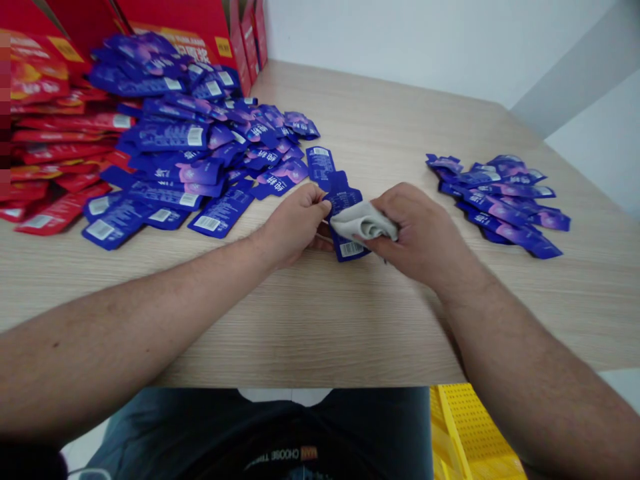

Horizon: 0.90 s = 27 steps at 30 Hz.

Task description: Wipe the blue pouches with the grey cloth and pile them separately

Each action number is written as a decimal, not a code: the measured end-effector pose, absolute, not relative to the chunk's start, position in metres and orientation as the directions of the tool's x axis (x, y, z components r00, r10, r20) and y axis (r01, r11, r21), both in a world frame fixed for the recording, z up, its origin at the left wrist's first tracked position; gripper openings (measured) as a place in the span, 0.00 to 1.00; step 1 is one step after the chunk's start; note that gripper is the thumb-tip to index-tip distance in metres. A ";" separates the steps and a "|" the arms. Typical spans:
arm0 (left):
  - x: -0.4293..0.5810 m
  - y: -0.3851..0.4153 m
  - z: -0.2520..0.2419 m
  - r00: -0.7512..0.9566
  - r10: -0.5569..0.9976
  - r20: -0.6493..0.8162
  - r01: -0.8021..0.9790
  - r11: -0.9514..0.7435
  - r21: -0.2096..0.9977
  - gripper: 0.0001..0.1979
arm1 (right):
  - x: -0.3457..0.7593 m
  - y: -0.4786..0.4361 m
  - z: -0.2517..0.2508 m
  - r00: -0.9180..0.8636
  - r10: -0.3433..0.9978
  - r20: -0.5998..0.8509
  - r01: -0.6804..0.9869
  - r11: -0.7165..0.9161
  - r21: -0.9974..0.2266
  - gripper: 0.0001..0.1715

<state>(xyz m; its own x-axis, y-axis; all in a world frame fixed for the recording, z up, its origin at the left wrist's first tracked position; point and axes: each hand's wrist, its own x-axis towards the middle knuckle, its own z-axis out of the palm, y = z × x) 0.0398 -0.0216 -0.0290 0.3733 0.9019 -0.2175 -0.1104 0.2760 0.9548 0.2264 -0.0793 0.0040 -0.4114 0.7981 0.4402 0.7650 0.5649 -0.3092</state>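
My left hand (300, 223) pinches the left edge of a blue pouch (351, 251), held over the table with its barcode end toward me. In my right hand (415, 230) is a folded grey cloth (361, 220), pressed on the pouch's face and hiding its middle. Just beyond lies another blue pouch (319, 160), close to the fingers of my left hand. A big heap of blue pouches (170, 137) spreads to the left, and a smaller pile of blue pouches (505, 200) lies to the right.
Red pouches (75, 153) are stacked at the far left. Behind them stand red cardboard boxes (180, 27) against the white wall. A yellow perforated crate (475, 427) sits below the front edge of the wooden table (320, 333), on the right.
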 end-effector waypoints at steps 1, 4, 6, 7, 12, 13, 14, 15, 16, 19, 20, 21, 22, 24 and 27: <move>0.040 -0.021 -0.029 0.396 0.889 -0.229 -0.104 0.291 0.951 0.04 | 0.229 -0.078 0.005 -0.359 0.802 0.477 0.789 0.534 -0.304 0.15; 0.040 -0.021 -0.029 0.398 0.889 -0.226 -0.114 0.292 0.950 0.03 | 0.227 -0.079 0.004 -0.431 0.787 0.442 0.741 0.588 -0.324 0.15; 0.040 -0.020 -0.027 0.379 0.897 -0.226 -0.133 0.295 0.946 0.03 | 0.223 -0.082 0.001 -0.588 0.747 0.310 0.649 0.665 -0.370 0.15; 0.040 -0.020 -0.026 0.378 0.896 -0.233 -0.139 0.304 0.943 0.03 | 0.221 -0.083 0.001 -0.648 0.719 0.252 0.609 0.687 -0.396 0.16; 0.040 -0.019 -0.023 0.371 0.901 -0.226 -0.176 0.307 0.935 0.04 | 0.223 -0.084 0.004 -0.493 0.781 0.383 0.701 0.617 -0.356 0.16; 0.040 -0.020 -0.023 0.368 0.900 -0.232 -0.180 0.314 0.932 0.04 | 0.225 -0.084 0.005 -0.444 0.793 0.416 0.731 0.590 -0.344 0.16; 0.040 -0.020 -0.022 0.366 0.900 -0.237 -0.186 0.321 0.929 0.04 | 0.225 -0.083 0.005 -0.434 0.798 0.419 0.739 0.581 -0.341 0.16; 0.040 -0.021 -0.023 0.368 0.899 -0.237 -0.199 0.324 0.925 0.05 | 0.225 -0.083 0.004 -0.467 0.794 0.389 0.725 0.596 -0.344 0.17; 0.040 -0.021 -0.023 0.368 0.902 -0.226 -0.219 0.321 0.921 0.05 | 0.225 -0.083 0.004 -0.524 0.780 0.343 0.697 0.624 -0.353 0.17; 0.041 -0.022 -0.025 0.359 0.918 -0.169 -0.297 0.284 0.912 0.06 | 0.223 -0.085 0.004 -0.621 0.728 0.292 0.635 0.685 -0.356 0.13; 0.041 -0.022 -0.026 0.360 0.920 -0.156 -0.315 0.277 0.908 0.07 | 0.223 -0.085 0.005 -0.587 0.735 0.338 0.653 0.677 -0.340 0.11; 0.041 -0.022 -0.026 0.365 0.918 -0.154 -0.324 0.281 0.903 0.07 | 0.223 -0.085 0.008 -0.527 0.745 0.409 0.683 0.657 -0.318 0.10; 0.040 -0.021 -0.027 0.373 0.914 -0.157 -0.327 0.289 0.900 0.07 | 0.223 -0.086 0.010 -0.455 0.749 0.481 0.718 0.628 -0.299 0.09; 0.039 -0.021 -0.027 0.401 0.902 -0.162 -0.319 0.303 0.898 0.06 | 0.224 -0.086 0.014 -0.358 0.744 0.564 0.768 0.578 -0.275 0.09; 0.037 -0.020 -0.026 0.415 0.899 -0.137 -0.315 0.284 0.906 0.04 | 0.225 -0.087 0.017 -0.349 0.745 0.569 0.764 0.577 -0.287 0.09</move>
<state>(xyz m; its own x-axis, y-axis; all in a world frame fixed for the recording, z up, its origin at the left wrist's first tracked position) 0.0370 -0.0203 -0.0255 0.4152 0.8994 -0.1371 -0.3155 0.2837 0.9055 0.2250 -0.0872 0.0167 -0.3492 0.7447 0.5687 0.7645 0.5774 -0.2867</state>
